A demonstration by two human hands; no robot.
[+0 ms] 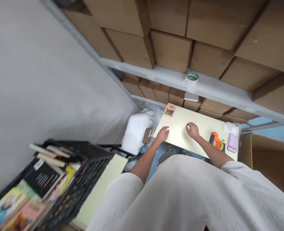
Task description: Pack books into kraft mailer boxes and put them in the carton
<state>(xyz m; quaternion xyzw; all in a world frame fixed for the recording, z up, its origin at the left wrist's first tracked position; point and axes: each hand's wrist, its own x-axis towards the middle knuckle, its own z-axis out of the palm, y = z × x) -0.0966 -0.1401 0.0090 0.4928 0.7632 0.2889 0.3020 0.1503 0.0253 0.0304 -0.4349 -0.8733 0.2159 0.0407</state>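
Observation:
My left hand (162,134) is over the left front edge of the pale table (180,118), its thumb and fingers apart with nothing between them. Over the middle of the table, my right hand (193,130) has loosely bent, parted fingers and holds nothing. Near the far left corner lies a small book with a pink-orange cover (170,110). To the right of my right forearm sits an orange and purple tape dispenser (214,138) with a yellowish roll. A phone with a pinkish screen (232,143), partly blurred, lies at the right end beside white paper (229,127).
Cardboard boxes (172,51) fill the metal shelves (166,73) ahead, and a tape roll (192,76) sits on the shelf edge. At left stands a black crate (84,173) of books (39,176). An open cardboard box (271,142) stands right; white wrapping (135,131) lies left.

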